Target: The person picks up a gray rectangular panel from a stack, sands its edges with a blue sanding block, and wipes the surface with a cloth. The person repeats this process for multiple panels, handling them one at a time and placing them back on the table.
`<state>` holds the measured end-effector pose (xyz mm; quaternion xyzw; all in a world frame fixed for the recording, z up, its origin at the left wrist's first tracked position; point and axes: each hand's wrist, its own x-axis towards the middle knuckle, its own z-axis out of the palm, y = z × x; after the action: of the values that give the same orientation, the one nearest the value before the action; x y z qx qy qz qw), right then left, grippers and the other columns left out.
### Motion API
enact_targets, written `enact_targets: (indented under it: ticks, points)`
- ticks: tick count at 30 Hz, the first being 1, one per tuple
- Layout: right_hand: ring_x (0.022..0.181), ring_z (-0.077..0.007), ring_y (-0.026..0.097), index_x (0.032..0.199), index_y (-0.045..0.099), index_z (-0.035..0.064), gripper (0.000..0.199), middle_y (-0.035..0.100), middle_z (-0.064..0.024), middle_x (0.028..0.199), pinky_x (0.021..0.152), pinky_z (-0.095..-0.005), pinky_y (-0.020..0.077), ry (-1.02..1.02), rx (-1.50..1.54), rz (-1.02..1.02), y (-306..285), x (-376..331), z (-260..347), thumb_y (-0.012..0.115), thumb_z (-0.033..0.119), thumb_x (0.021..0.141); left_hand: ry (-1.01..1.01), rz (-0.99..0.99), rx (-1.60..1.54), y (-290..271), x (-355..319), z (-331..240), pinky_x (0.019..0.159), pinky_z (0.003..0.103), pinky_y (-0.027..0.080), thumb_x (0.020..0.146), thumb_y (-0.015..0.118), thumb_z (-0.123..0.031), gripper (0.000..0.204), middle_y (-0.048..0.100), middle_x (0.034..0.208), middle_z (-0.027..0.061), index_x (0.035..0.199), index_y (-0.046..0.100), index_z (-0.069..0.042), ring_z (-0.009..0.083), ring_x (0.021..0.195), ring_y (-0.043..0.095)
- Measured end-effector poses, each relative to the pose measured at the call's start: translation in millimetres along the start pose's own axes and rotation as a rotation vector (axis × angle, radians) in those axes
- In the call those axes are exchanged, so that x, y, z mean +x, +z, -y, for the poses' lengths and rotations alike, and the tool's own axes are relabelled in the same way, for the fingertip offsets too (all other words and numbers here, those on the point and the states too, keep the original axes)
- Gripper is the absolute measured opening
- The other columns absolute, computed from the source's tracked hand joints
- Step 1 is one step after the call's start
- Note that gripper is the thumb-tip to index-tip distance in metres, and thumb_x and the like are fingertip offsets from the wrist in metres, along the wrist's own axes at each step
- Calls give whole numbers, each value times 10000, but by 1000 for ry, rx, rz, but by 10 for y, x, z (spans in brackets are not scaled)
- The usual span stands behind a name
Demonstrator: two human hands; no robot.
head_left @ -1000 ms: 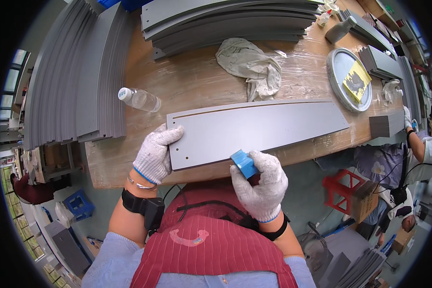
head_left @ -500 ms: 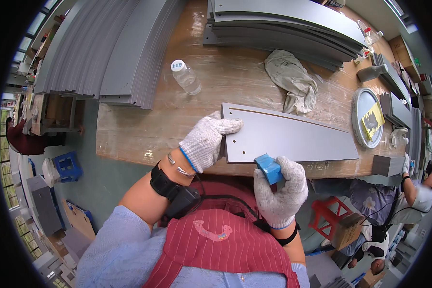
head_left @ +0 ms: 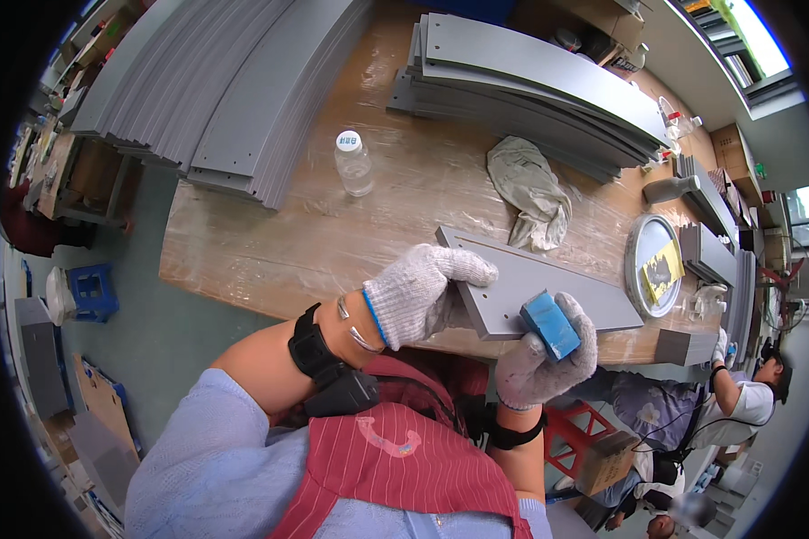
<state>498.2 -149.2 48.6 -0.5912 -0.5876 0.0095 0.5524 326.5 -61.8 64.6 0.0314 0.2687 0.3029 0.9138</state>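
Left hand (head_left: 427,292): grasping the grey panel (head_left: 562,287) by its left end, thumb on top.
Right hand (head_left: 548,364): pinching the blue block (head_left: 551,326) between thumb and fingers.
Panel place: at 3 o'clock in the view, by the near side of the desk (head_left: 243,247).
Block place: at 4 o'clock, overlapping the panel's near edge; touching or apart, unclear.
Around the panel: crumpled cloth (head_left: 530,193) at 12, clear bottle (head_left: 356,172) at 10, round lid (head_left: 636,269) at 3.
Since half a second ago: panel looking darker and narrower; block covering more of its face.
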Motion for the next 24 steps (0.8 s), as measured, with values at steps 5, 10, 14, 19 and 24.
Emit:
enact_targets:
  ticks: [5, 10, 14, 19, 24]
  points:
    - [877, -286, 655, 1307, 425, -109, 627, 605, -202, 1080, 816, -394, 529, -234, -268, -357, 38, 366, -113, 541, 430, 1009, -57, 74, -32, 422, -24, 18, 885, 477, 610, 939, 589, -71, 295, 667, 1137, 198, 1198, 572, 69, 321, 1002, 705]
    - [908, -242, 627, 1286, 434, -109, 579, 548, -193, 1112, 774, -340, 533, -170, -234, -561, -174, 896, -67, 540, 388, 1009, -38, 256, 332, 552, -67, -113, 888, 410, 596, 956, 677, -427, 503, 659, 1072, 135, 1177, 582, 15, 266, 1004, 696]
    - [1003, -234, 606, 1315, 497, -24, 478, 559, -161, 1191, 795, -373, 536, -100, -37, -628, -375, 1233, 59, 615, 316, 1001, 591, 103, 860, 579, 39, -29, 966, 354, 528, 742, 825, -1, 655, 661, 1177, 75, 1342, 561, -29, 181, 1105, 637]
    - [1066, -152, 582, 1299, 530, -1, 428, 584, -87, 1193, 899, -267, 488, 72, 220, -344, -478, 1484, 196, 645, 262, 980, 593, 415, 1025, 789, -7, -87, 936, 302, 535, 828, 717, 119, 502, 699, 1185, 76, 1305, 627, -8, 132, 1067, 650]
    - [1035, -142, 596, 1237, 589, -18, 398, 629, -81, 1162, 923, -284, 487, 44, 403, -31, -1052, 1866, 431, 729, 102, 884, 649, 401, 1008, 876, 61, -91, 863, 280, 566, 867, 740, 26, 461, 710, 1129, 67, 1313, 626, -5, 97, 991, 656]
